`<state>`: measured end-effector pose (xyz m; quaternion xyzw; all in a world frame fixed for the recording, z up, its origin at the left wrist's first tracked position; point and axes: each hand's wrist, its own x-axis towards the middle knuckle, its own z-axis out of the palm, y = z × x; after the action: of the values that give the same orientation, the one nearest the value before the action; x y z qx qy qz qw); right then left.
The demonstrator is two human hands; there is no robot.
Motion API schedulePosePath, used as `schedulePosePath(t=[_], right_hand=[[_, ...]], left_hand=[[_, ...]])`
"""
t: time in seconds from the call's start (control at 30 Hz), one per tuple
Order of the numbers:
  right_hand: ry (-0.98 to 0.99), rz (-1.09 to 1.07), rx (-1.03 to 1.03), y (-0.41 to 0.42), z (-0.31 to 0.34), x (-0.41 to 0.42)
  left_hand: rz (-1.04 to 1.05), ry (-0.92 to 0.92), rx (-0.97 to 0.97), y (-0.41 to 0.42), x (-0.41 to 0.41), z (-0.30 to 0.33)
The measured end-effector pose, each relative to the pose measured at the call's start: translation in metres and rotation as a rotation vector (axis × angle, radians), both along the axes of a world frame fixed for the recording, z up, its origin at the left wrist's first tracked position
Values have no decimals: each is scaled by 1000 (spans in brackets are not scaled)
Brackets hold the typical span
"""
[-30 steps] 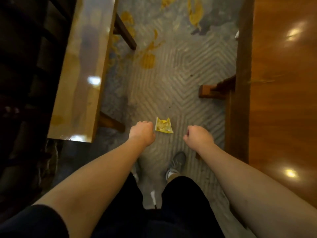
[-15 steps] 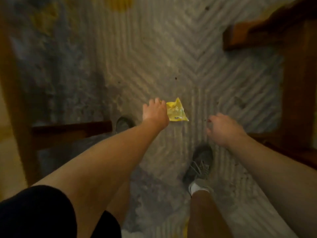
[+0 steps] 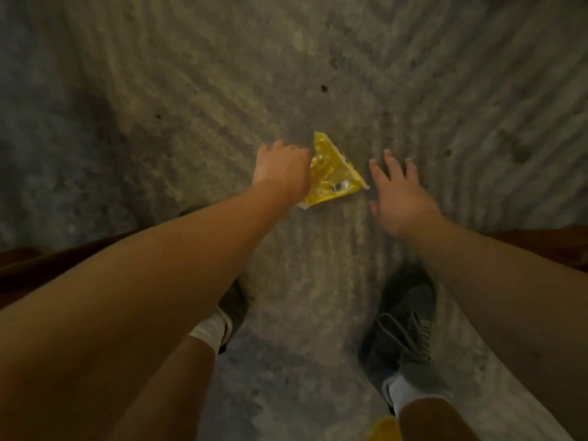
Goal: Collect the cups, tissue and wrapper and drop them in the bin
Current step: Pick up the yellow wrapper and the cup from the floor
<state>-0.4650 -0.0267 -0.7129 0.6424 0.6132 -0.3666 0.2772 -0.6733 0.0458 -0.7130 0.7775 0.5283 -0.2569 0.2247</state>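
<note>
A crumpled yellow wrapper (image 3: 334, 173) lies on the grey patterned carpet in the middle of the head view. My left hand (image 3: 283, 170) reaches down onto the wrapper's left edge, its fingers curled over it and hiding that side. My right hand (image 3: 399, 192) hovers just right of the wrapper with its fingers spread and nothing in it. No cups, tissue or bin are in view.
My two dark sneakers (image 3: 404, 316) stand on the carpet (image 3: 191, 106) below the hands. Dark wooden furniture bars show at the left edge (image 3: 38, 265) and the right edge (image 3: 547, 246). A yellow patch (image 3: 383, 428) sits at the bottom edge.
The view has dropped much closer to the floor. My left hand has gone from beside the wrapper to closing on its left edge, and my right hand has opened its fingers.
</note>
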Motion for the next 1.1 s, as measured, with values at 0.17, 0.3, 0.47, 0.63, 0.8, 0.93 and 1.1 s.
schedulePosePath(t=[0.17,0.3,0.47,0.63,0.8,0.93,1.1], right_hand=[[-79,-19,-28,-4,-9,-5],[-59,125,-316,45,18,0],[18,11,-90,111,133,-27],[96,-57,22,144,298,-77],[56,-85,157,187,488,-109],[41,-170,343,222,604,-125],[88,-260,603,267,710,-127]], left_hand=[[86,-32,7,10,-29,24],[148,-35,-52,20,-43,70],[259,-98,-60,56,-54,174],[336,-148,-7,111,-79,312],[357,-220,89,172,-121,490],[409,-336,166,205,-153,604],[401,-437,257,252,-177,717]])
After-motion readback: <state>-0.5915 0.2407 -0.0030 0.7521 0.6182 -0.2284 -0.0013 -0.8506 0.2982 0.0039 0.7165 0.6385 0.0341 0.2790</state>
